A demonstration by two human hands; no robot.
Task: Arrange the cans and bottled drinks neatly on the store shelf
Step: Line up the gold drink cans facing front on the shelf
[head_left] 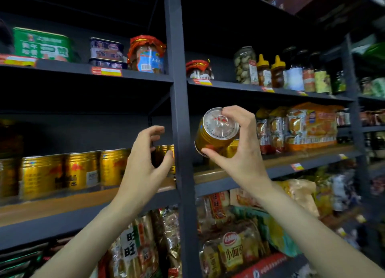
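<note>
Right hand point(239, 150) holds one gold can point(214, 135), tilted with its silver pull-tab top facing the camera; fingers over the top rim, thumb under the lower end. The can is in the air in front of the right bay's wooden shelf point(291, 156), just right of the dark upright post point(181, 131). A second gold can point(231, 148) seems to sit behind the palm, mostly hidden.

Left hand point(145, 163) grips nothing, fingers loosely curled and spread, in front of the left bay close to the post.

Row of gold cans point(62, 173) on the left wooden shelf point(52, 204): about five show, one more partly behind the left hand; the leftmost is cut off by the frame edge. Bare board in front of the row and on the right shelf under the held can.

Right of the held can, orange snack packs point(310, 127), count unclear. Upper shelf: one green tin point(41, 45), two stacked blue tins point(106, 52), two red-topped jars point(146, 54), several jars and bottles point(291, 73), blurred at the far right. Snack bags point(229, 246) below, edges smeared.
</note>
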